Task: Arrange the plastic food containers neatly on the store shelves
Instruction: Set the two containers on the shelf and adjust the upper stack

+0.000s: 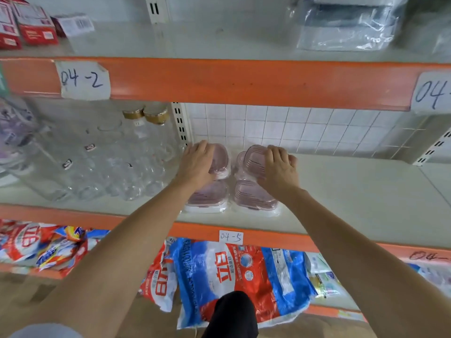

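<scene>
On the middle shelf [341, 191], left hand [196, 162] and right hand [280, 167] each rest, fingers curled, over a rear pink-lidded container [220, 158] [253, 158], two more [207, 198] [255, 197] lying in front.

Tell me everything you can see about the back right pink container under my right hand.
The back right container is a rounded-square box of clear plastic with a pinkish ridged lid, seemingly in thin clear wrap. It sits on the middle shelf against the white tiled back wall, slightly tilted, just behind the front right container and beside the back left container. The right hand rests on its right side, fingers curled over the edge.
</scene>
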A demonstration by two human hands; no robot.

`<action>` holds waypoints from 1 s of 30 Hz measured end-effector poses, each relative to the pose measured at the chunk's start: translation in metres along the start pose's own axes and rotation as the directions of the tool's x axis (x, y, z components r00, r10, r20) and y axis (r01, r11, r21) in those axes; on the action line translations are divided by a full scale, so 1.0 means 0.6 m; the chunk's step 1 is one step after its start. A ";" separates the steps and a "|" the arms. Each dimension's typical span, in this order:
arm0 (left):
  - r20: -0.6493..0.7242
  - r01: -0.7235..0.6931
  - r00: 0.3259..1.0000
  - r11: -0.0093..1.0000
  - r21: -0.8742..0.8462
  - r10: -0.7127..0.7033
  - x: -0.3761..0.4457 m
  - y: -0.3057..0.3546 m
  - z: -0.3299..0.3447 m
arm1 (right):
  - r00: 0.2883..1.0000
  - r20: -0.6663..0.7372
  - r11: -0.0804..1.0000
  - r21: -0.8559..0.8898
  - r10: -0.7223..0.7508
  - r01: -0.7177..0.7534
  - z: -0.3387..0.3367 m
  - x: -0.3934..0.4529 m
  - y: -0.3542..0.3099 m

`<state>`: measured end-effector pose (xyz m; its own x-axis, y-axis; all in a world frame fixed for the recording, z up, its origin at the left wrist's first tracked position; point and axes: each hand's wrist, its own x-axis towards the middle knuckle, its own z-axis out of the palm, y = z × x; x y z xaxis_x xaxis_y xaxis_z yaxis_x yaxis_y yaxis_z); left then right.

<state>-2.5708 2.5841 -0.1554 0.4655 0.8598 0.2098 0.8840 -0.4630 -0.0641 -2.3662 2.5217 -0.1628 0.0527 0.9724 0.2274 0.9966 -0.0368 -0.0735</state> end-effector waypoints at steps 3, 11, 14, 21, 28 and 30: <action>-0.027 -0.051 0.998 0.998 0.030 0.052 0.036 0.002 0.026 | 0.998 -0.045 0.999 -0.025 -0.034 0.033 0.021 0.035 0.000; 0.083 -0.011 0.996 0.998 -0.061 0.016 0.083 -0.006 0.063 | 0.988 0.121 0.995 0.032 -0.098 0.095 0.060 0.076 0.020; 0.048 0.015 0.999 1.000 0.001 -0.015 0.072 0.002 0.063 | 0.997 0.054 0.998 -0.033 -0.048 0.050 0.068 0.072 0.010; 0.080 0.072 0.995 0.995 -0.070 -0.066 0.024 0.034 0.079 | 0.995 0.098 0.998 -0.051 -0.025 0.030 0.092 0.031 -0.015; 0.150 -0.003 0.988 0.992 -0.126 0.022 -0.001 0.047 0.040 | 0.977 0.144 0.986 -0.021 -0.159 0.164 0.022 0.007 -0.013; 0.099 -0.086 0.990 0.991 -0.103 0.096 -0.033 0.059 0.028 | 0.960 0.146 0.970 -0.005 -0.238 0.242 0.010 -0.027 -0.025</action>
<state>-2.5479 2.5542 -0.1784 0.5500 0.8285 0.1052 0.8318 -0.5547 0.0193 -2.3827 2.5079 -0.1714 -0.1962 0.9761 0.0937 0.9801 0.1980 -0.0111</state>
